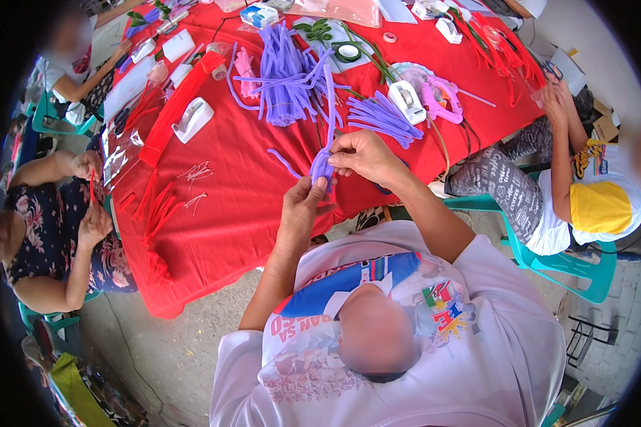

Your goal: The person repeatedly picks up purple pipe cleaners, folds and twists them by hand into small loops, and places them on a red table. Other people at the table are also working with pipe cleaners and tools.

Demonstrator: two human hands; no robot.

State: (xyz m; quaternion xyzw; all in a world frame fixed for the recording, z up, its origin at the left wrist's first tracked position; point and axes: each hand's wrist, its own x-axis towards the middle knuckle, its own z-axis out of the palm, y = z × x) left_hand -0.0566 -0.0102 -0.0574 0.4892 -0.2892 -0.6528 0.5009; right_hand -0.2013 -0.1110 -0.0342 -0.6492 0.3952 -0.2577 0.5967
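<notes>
Near the table's front edge, my left hand (303, 204) pinches the lower end of several purple pipe cleaners (321, 165), bent together into a folded shape. My right hand (365, 155) closes its fingertips on the same shape from the right side. One long stem rises from it toward a large bundle of purple pipe cleaners (285, 78), and another loose stem sticks out to the left. A smaller fan of purple pipe cleaners (384, 119) lies beyond my right hand. The fingertips partly hide where the stems are gripped.
A red cloth (228, 235) covers the table. White tape dispensers (193, 119) (407, 101), pink scissors (443, 99), green tape (346, 51) and red pipe cleaners (181, 99) lie around. One co-worker (57, 220) sits left, another (584, 178) right on a teal chair (584, 277).
</notes>
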